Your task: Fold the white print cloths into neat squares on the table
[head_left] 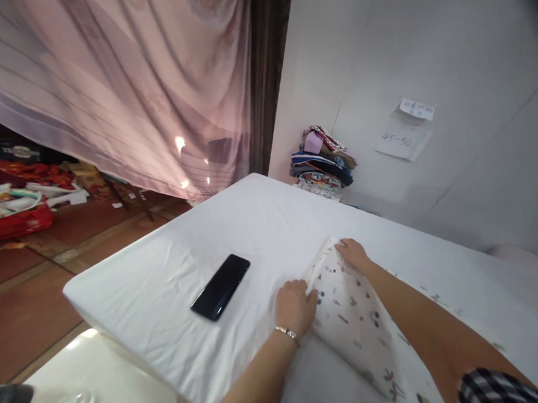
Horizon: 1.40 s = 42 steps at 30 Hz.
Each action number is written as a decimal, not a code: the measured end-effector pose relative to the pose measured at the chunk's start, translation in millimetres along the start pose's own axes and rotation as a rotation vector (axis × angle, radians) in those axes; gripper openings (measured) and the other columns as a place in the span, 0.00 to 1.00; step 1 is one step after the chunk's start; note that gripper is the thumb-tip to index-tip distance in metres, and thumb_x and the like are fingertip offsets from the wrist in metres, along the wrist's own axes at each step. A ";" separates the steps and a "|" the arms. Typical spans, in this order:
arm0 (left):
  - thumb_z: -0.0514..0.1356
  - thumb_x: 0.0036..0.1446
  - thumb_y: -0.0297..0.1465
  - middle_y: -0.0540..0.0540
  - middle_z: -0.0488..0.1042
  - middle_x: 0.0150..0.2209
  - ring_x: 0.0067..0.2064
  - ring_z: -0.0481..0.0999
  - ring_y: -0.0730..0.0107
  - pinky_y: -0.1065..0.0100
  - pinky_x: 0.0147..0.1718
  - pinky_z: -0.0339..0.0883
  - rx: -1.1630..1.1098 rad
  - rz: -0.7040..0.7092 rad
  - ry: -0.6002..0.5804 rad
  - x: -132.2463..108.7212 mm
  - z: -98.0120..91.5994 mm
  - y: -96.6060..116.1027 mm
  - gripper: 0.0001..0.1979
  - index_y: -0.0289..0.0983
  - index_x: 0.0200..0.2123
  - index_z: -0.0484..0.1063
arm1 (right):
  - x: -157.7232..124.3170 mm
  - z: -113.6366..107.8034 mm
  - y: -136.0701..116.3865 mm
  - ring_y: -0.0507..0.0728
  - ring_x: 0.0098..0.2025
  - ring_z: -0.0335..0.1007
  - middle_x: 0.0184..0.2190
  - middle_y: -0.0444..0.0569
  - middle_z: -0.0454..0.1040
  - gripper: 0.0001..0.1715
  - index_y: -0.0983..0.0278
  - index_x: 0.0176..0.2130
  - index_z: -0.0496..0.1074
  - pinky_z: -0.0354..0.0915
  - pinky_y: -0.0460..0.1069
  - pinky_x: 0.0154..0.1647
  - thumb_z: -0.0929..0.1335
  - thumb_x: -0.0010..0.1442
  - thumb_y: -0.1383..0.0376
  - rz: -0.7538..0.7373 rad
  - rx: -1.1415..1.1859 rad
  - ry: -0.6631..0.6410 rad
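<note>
A white cloth [348,309] printed with small scattered motifs lies over the near right part of the white-covered table [270,219]. My left hand [296,306], with a silver bracelet at the wrist, grips the left end of the cloth's far edge, thumb and fingers closed on it. At the other end of that edge, my right hand [352,254] pinches the corner. Between the two hands the edge runs fairly straight, and the cloth hangs in a loose fold toward me. To the left of my left hand lies a black smartphone [220,287], touching neither hand.
A stack of folded clothes [322,162] stands at the table's far side by the wall. Paper notes [402,141] are taped to that wall. A pink sheer curtain [152,81] hangs at the left. A pale chair-like surface [98,382] is at the near left, and a red bag [15,223] sits on the floor.
</note>
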<state>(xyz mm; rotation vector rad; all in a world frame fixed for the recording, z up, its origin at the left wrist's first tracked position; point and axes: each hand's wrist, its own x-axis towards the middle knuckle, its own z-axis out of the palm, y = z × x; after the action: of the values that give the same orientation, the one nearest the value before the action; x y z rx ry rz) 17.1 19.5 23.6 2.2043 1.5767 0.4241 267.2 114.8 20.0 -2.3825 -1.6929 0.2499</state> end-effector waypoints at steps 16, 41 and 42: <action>0.44 0.58 0.46 0.39 0.74 0.33 0.42 0.69 0.56 0.60 0.39 0.60 0.081 -0.004 -0.193 -2.9 -27.2 -11.1 0.26 0.36 0.30 0.76 | 4.6 17.1 -9.4 0.56 0.43 0.63 0.39 0.51 0.71 0.19 0.66 0.38 0.70 0.56 0.48 0.42 0.57 0.59 0.59 -0.039 -0.013 0.136; 0.46 0.57 0.40 0.35 0.75 0.35 0.44 0.72 0.55 0.61 0.40 0.64 0.155 -0.094 -0.224 1.3 -26.1 -12.4 0.22 0.32 0.36 0.75 | -68.4 13.2 -39.9 0.58 0.65 0.25 0.65 0.51 0.35 0.39 0.67 0.63 0.45 0.28 0.57 0.61 0.49 0.61 0.48 -0.176 -0.143 -0.126; 0.46 0.57 0.40 0.35 0.75 0.35 0.44 0.72 0.54 0.61 0.40 0.64 0.154 -0.093 -0.224 1.8 -26.0 -12.9 0.22 0.32 0.36 0.75 | -74.9 12.5 -39.3 0.58 0.65 0.24 0.65 0.51 0.34 0.39 0.67 0.63 0.44 0.27 0.57 0.61 0.49 0.61 0.47 -0.190 -0.148 -0.116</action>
<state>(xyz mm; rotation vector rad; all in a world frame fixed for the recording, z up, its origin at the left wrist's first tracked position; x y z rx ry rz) -4.9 28.6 40.2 2.1897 1.6262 0.0273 203.8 57.5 19.6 -2.3265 -2.0417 0.2443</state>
